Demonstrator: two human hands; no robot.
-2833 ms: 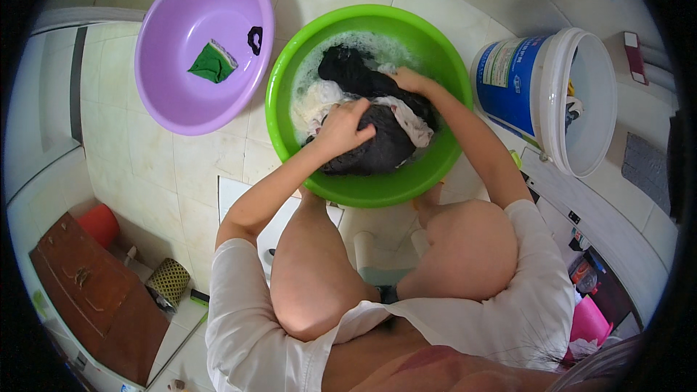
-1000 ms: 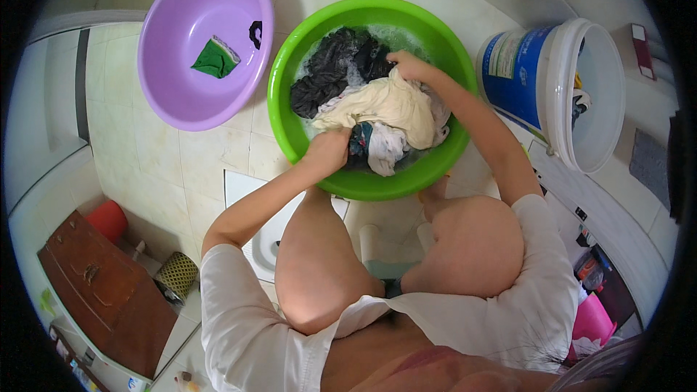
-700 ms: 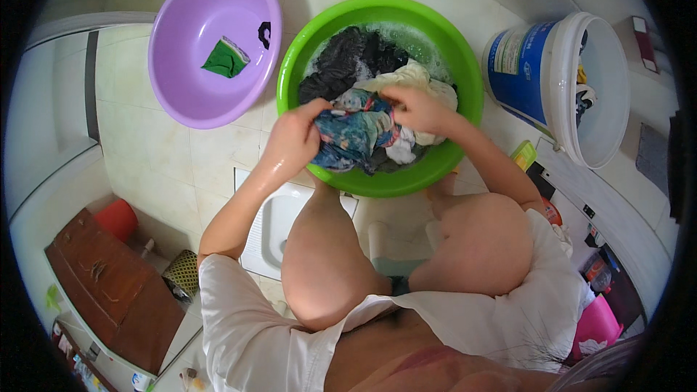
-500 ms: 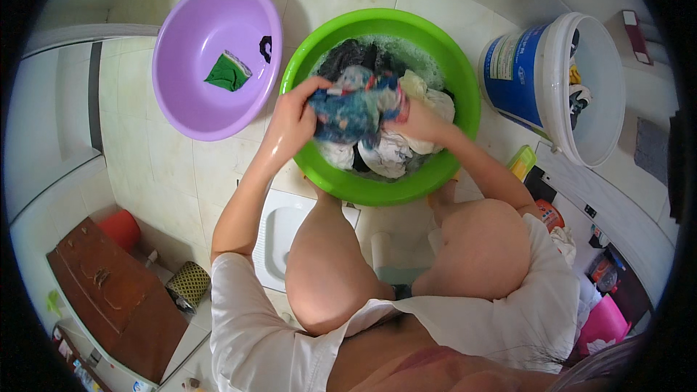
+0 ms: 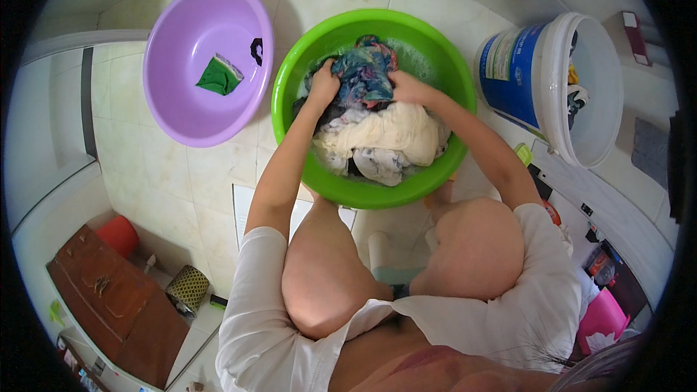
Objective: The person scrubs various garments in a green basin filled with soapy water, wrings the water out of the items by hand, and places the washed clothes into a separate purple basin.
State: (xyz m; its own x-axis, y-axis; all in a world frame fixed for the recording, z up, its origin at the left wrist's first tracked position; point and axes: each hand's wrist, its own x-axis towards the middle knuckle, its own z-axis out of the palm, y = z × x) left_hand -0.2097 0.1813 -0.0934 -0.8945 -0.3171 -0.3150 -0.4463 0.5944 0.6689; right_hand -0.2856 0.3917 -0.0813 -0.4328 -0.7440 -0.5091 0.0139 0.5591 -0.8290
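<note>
A blue garment with a multicoloured pattern (image 5: 365, 72) lies bunched on the wet laundry in a green basin (image 5: 385, 199) in front of me. My left hand (image 5: 324, 88) grips its left side, fingers curled into the cloth. At the opposite side my right hand (image 5: 410, 90) holds it too, the fingertips partly hidden by fabric. Just nearer to me, a cream garment (image 5: 403, 133) is heaped over white cloth (image 5: 382, 165). Foamy water (image 5: 415, 62) shows along the far right of the basin.
Left of the green basin stands a purple basin (image 5: 174, 51) with a green cloth (image 5: 219, 75) and a black ring-shaped piece (image 5: 256, 51). At right, a white-and-blue bucket (image 5: 514, 72) lies tilted, holding clothes (image 5: 576, 96). A brown cabinet (image 5: 109, 290) is at lower left.
The patterned garment, held up and blurred before, has moved away from me and down onto the laundry, both hands going with it. More of the cream garment now shows.
</note>
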